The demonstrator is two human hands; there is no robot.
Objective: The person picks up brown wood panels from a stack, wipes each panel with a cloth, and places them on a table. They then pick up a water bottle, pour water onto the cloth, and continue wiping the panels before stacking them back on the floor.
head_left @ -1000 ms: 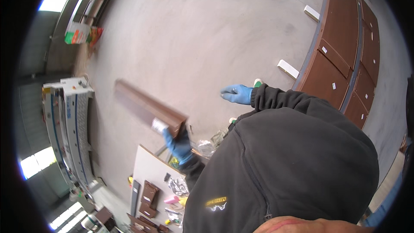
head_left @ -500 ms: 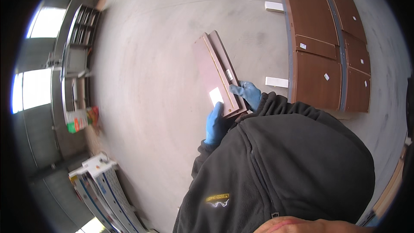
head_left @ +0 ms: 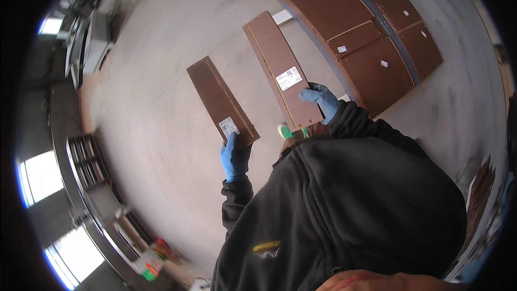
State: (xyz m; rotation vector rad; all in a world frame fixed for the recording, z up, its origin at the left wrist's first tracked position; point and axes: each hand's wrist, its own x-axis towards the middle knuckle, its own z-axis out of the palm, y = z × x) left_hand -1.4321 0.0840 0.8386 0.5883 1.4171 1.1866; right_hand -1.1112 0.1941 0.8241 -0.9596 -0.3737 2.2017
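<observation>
Two long brown wooden boards are held up apart, one in each blue-gloved hand. My left hand (head_left: 235,157) grips the near end of the left board (head_left: 211,89), thumb on top beside its white label (head_left: 229,126). Around the near right edge of the right board (head_left: 274,56) my right hand (head_left: 320,101) is closed, its thumb lying on the face below a larger white label (head_left: 289,78). Each board has a thin groove running lengthwise along one edge. Small round holes show at the right board's near end. The fingers beneath both boards are hidden.
Large brown panels (head_left: 361,37) with small labels stand at the right, resting by white blocks (head_left: 283,17) on the grey floor (head_left: 161,129). A dark shelf unit (head_left: 86,161) is at the left, near a colourful bag (head_left: 153,269). Below the right board is a green shoe (head_left: 284,131).
The two boards, held together before, are now separated, one in each hand. My left hand has moved left with its board. The view has turned, shifting the panels and shelves.
</observation>
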